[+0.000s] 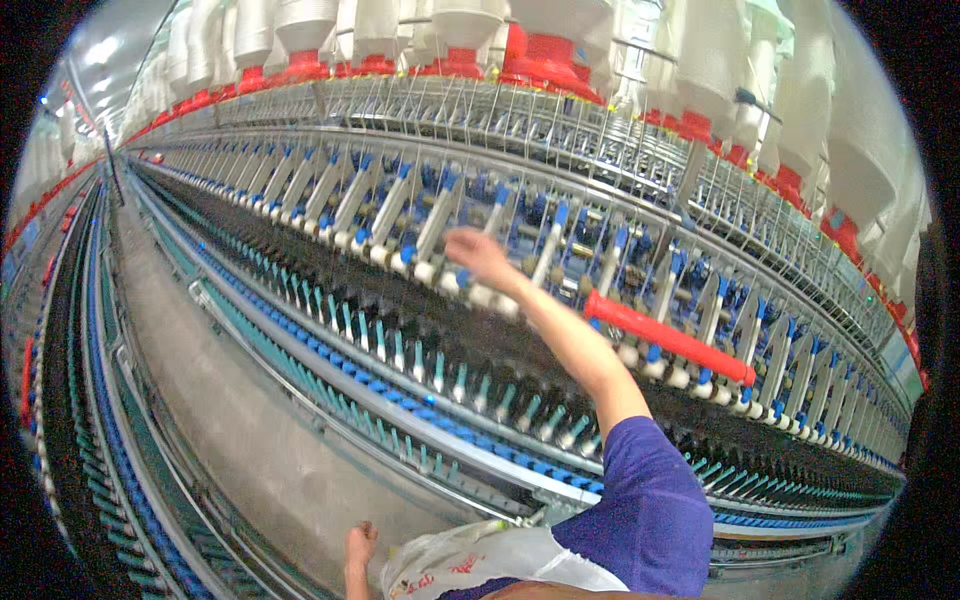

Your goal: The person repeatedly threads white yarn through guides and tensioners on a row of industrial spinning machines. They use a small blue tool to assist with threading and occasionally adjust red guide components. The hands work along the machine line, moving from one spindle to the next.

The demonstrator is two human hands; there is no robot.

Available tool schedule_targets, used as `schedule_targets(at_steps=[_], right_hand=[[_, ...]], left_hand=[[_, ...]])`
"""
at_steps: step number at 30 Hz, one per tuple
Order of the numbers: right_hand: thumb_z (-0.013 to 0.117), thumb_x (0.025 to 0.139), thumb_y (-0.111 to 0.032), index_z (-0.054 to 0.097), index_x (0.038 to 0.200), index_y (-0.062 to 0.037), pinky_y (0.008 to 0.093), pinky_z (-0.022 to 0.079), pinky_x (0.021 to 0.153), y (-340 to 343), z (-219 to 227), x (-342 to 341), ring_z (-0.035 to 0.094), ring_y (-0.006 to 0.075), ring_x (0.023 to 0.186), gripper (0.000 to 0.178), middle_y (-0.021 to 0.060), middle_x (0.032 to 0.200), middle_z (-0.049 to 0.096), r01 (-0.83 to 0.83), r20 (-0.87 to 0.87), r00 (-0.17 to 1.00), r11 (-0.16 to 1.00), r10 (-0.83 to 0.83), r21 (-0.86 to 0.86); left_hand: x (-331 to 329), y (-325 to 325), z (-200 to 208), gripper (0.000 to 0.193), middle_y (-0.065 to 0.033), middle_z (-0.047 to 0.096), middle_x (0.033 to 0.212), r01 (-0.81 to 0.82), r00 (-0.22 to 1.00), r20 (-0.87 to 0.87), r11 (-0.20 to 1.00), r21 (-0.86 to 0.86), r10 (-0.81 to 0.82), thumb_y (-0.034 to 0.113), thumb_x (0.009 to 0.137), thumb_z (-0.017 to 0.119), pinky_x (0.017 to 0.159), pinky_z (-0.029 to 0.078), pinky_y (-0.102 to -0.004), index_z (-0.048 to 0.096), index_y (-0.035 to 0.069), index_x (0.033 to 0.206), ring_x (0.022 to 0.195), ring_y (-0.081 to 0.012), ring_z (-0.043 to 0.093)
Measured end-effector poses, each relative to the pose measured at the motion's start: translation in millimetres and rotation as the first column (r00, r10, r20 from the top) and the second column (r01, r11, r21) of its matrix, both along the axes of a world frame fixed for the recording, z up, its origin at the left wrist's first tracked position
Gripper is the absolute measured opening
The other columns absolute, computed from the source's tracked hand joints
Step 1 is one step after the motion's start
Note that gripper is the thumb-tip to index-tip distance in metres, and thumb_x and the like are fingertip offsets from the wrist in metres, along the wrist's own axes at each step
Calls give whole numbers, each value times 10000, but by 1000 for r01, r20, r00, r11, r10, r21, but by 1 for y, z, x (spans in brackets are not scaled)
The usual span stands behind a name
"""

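My right hand reaches out over the row of white rollers on a long spinning frame, close to the slanted metal arms with blue ends. Its fingers are smeared, so whether they hold anything cannot be made out. Low in the picture, beside a white apron, my left hand hangs over the aisle floor with its fingers curled in. Anything inside that hand is hidden. A red tube-shaped bar lies along the rollers to the right of my right forearm.
White yarn bobbins on red holders hang along the top. Below the rollers stand rows of teal spindles and a blue-and-grey rail. Across the grey floor, another machine runs along the left.
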State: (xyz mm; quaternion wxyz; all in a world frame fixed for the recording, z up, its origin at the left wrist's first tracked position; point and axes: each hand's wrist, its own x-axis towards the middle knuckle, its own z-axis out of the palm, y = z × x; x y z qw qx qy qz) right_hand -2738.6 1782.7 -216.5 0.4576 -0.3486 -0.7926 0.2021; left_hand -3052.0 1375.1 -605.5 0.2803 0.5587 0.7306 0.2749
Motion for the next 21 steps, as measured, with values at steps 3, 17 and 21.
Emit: schedule_targets(at_steps=[3,17,21], right_hand=[[671,829,-281,572,1112,-17,301,501,710,103,97,13,618,184,802,400,73,917,645,216,-218,952,976,-214,-14],[638,846,-243,569,1037,-86,398,527,591,236,291,56,636,214,745,256,63,922,639,32,-579,813,998,-55,-51],[629,837,-212,606,1001,-65,384,544,644,213,297,41,648,202,748,221,77,855,654,-32,-381,923,998,49,52]], left_hand=[[-34,106,37,312,-228,650,885,102,995,-15,995,-3,-102,217,806,632,740,501,-408,637,-25,1003,845,-343,644],[82,481,290,197,-180,652,955,673,573,-187,329,662,-798,113,831,612,769,507,-378,641,-5,986,885,-331,636],[171,587,350,293,-190,626,1063,606,507,-226,158,779,-832,29,812,584,855,489,-379,607,42,1103,1022,-331,600]])
